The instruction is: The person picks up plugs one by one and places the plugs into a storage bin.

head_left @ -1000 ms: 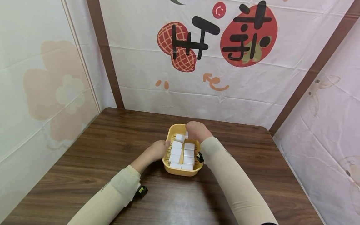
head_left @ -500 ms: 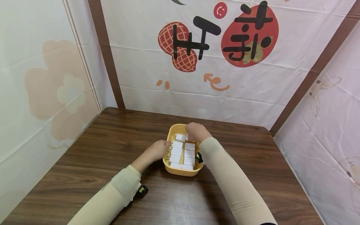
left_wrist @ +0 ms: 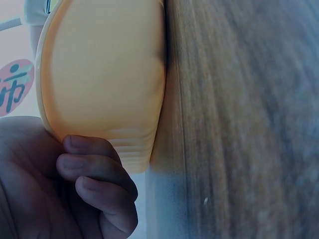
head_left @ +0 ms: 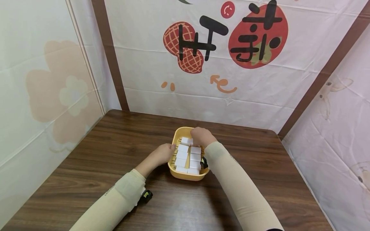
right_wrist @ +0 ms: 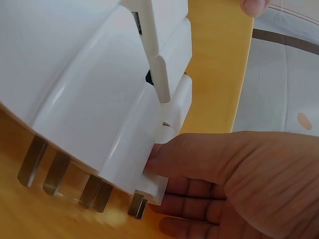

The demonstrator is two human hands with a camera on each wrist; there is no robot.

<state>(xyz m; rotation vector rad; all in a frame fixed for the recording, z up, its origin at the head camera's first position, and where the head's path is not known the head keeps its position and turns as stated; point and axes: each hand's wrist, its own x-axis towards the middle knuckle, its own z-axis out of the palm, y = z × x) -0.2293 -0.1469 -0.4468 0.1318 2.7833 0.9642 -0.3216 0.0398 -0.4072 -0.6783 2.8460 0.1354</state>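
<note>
A yellow plastic basket (head_left: 189, 176) rests on the table, with white plug chargers (head_left: 181, 154) lying in it in two rows. My left hand (head_left: 162, 154) grips its left side; in the left wrist view the curled fingers (left_wrist: 102, 169) lie against the outer wall at the rim. At the far end of the right row, my right hand (head_left: 203, 136) reaches down inside. The right wrist view shows that hand's thumb and fingers pinching a white charger (right_wrist: 152, 186) at the end of the row, its metal prongs (right_wrist: 137, 206) pointing toward the basket floor.
The brown wooden table (head_left: 121, 138) extends around the basket on all sides. Behind it hangs a printed white cloth wall (head_left: 162, 102), with further cloth walls on the left and right. My left thumb tip (right_wrist: 254, 6) shows at the basket rim in the right wrist view.
My right hand has shifted very slightly down toward the row with the charger. The left hand keeps its hold on the basket, which stays in place.
</note>
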